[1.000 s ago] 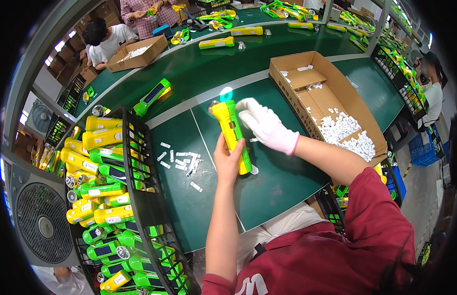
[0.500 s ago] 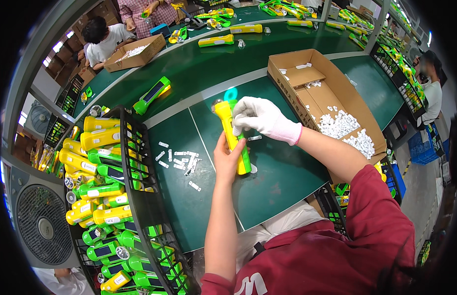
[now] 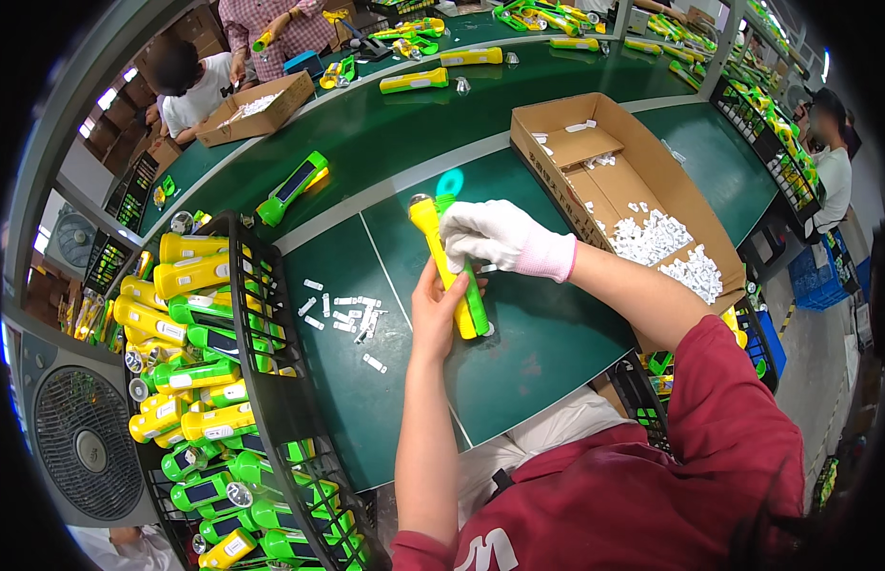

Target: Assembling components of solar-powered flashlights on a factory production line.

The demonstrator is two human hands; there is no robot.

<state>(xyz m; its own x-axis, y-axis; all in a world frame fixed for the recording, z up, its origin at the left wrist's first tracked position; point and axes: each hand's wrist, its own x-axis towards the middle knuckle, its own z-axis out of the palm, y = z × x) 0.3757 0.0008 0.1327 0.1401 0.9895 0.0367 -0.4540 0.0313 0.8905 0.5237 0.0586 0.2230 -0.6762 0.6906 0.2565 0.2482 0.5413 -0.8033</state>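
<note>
My bare left hand [image 3: 437,309] is wrapped round the lower part of a yellow and green flashlight [image 3: 426,217], which stands tilted over the green table with its lamp end away from me. My right hand [image 3: 490,238], in a white glove with a pink cuff, is closed against the flashlight's right side near its upper half. Its fingertips are pressed together, and anything between them is hidden. Several small white plastic pieces [image 3: 374,363] lie scattered on the table to the left of the flashlight.
A black crate [image 3: 241,314] full of flashlights stands at the left. An open cardboard box [image 3: 580,214] with many white pieces lies at the right. Another flashlight [image 3: 292,187] rests on the green conveyor belt [image 3: 385,128] beyond. A fan [image 3: 90,447] and co-workers are around.
My right hand has shifted slightly left and down along the flashlight. The flashlight has turned a little in my left hand, its yellow side showing more. My left grip remains.
</note>
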